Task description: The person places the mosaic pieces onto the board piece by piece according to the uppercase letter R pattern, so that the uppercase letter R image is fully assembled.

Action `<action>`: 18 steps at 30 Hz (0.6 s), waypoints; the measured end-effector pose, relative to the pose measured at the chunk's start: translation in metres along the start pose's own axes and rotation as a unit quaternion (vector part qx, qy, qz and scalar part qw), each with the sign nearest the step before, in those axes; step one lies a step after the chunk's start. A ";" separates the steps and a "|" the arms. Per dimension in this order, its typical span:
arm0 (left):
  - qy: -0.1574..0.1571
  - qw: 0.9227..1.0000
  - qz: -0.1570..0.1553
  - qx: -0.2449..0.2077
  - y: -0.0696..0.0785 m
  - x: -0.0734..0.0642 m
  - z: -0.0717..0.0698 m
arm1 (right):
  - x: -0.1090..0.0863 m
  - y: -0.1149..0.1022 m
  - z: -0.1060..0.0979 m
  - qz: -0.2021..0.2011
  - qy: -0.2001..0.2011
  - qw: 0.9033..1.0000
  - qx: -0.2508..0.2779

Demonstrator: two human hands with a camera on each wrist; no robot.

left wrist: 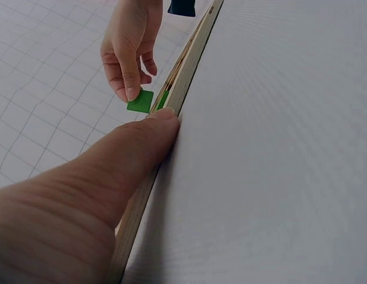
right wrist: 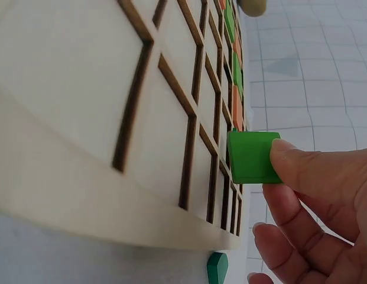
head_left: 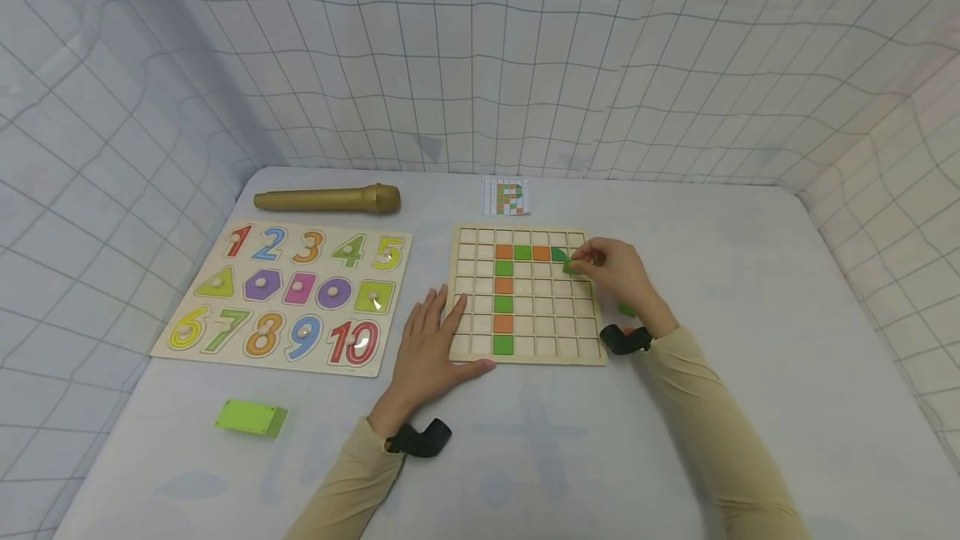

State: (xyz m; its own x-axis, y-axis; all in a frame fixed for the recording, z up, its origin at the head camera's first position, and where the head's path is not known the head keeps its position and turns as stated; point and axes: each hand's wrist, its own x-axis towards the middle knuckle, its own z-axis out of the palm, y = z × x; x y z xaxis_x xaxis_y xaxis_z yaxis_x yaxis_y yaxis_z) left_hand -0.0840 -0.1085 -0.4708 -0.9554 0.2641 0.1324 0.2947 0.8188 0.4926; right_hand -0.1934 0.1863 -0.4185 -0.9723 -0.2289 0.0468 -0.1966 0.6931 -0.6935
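Coloured numerals (head_left: 308, 247) 1 to 10 stand on the puzzle board (head_left: 242, 264).

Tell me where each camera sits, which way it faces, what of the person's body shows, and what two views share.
Head: worn on the head, looking forward and down at the grid board; the left grip, the right grip and both sleeves show.
Left wrist: on the left wrist, looking past the left thumb along the board's near edge; the right grip shows beyond.
Right wrist: on the right wrist, looking across the grid board; the right grip pinches a green tile.
Shared: both wrist views show the right grip, green tile and grid board.
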 end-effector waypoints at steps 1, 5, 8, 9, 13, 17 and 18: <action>0.000 1.000 0.000 0.000 0.000 0.000 0.000 | 0.001 -0.001 0.001 -0.002 -0.004 1.000 -0.001; 0.000 1.000 0.000 0.000 0.001 0.000 -0.001 | 0.004 -0.004 0.005 0.001 -0.017 1.000 0.001; 0.001 1.000 0.000 -0.001 0.001 0.000 -0.001 | 0.006 -0.005 0.007 0.002 -0.023 1.000 -0.003; 0.001 1.000 -0.001 0.000 0.001 0.000 -0.001 | 0.007 -0.005 0.008 0.002 -0.026 1.000 -0.005; 0.001 1.000 0.000 0.003 0.001 0.000 -0.001 | 0.009 -0.005 0.009 0.000 -0.037 0.999 -0.017; -0.001 1.000 0.001 0.006 0.001 0.001 -0.001 | 0.010 -0.005 0.010 -0.007 -0.042 0.999 -0.027; 0.000 1.000 0.001 0.006 0.001 0.001 -0.001 | 0.010 -0.004 0.010 -0.012 -0.042 0.999 -0.030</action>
State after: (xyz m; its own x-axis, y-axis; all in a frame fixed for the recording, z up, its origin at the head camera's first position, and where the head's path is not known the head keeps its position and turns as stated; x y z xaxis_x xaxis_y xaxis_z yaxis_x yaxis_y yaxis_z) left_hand -0.0845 -0.1079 -0.4696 -0.9549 0.2657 0.1326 0.2963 0.8247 0.4818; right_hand -0.2007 0.1745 -0.4221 -0.9537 -0.3008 0.0018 -0.2301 0.7254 -0.6487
